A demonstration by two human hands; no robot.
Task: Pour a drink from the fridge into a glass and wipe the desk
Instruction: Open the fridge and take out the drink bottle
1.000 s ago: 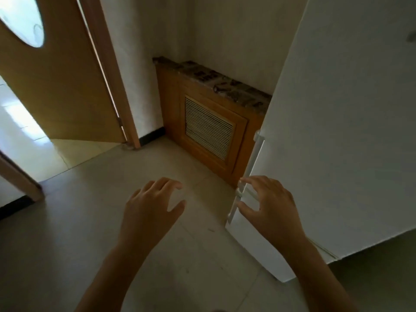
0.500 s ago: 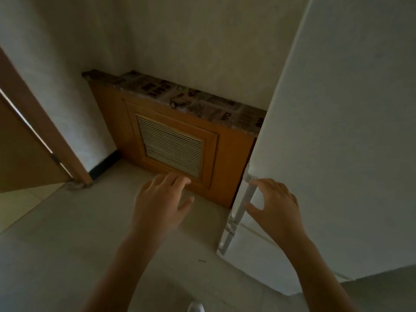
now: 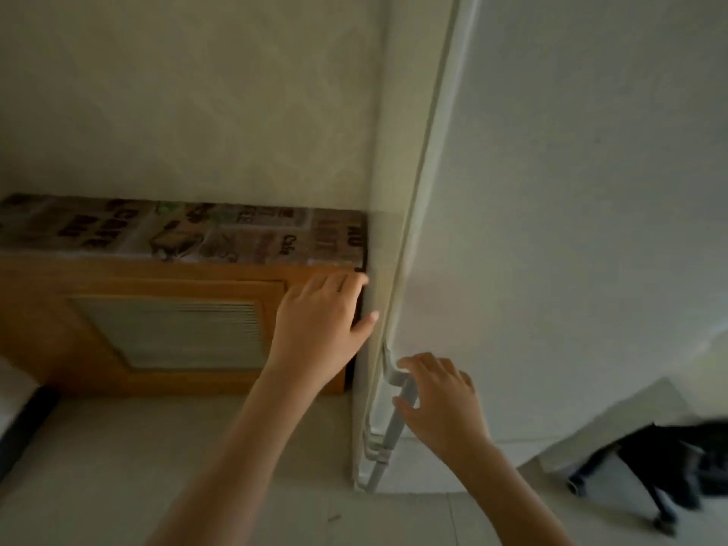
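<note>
Where any writing can be read, it sits on the patterned covering (image 3: 185,230) spread over the top of the wooden cabinet (image 3: 47,309): dark blocky letters, most of them blurred, with "Cafe" legible near the right end and little else sure. One fridge (image 3: 571,230) fills the right half of the view, tall and plain white, its door closed, no brand mark visible on it. One pale grey vertical handle (image 3: 398,419) runs down the door's left edge, low in the frame. Two bare hands reach toward that edge. The left hand (image 3: 319,325) lies against the fridge's side panel, just right of the cabinet's end, fingers loosely bent and spread, holding nothing; its fingertips touch or nearly touch the white panel. The right hand (image 3: 441,400) is at the handle, index finger over the handle's upper bracket and thumb against the bar below, fingers apart and curved about it; whether they truly clasp the bar I cannot tell. One louvred vent panel (image 3: 169,333) is set in the cabinet's front. At the lower right stands a dark, blurred object (image 3: 669,466) on the pale tiled floor (image 3: 118,466), one small wheel showing.
</note>
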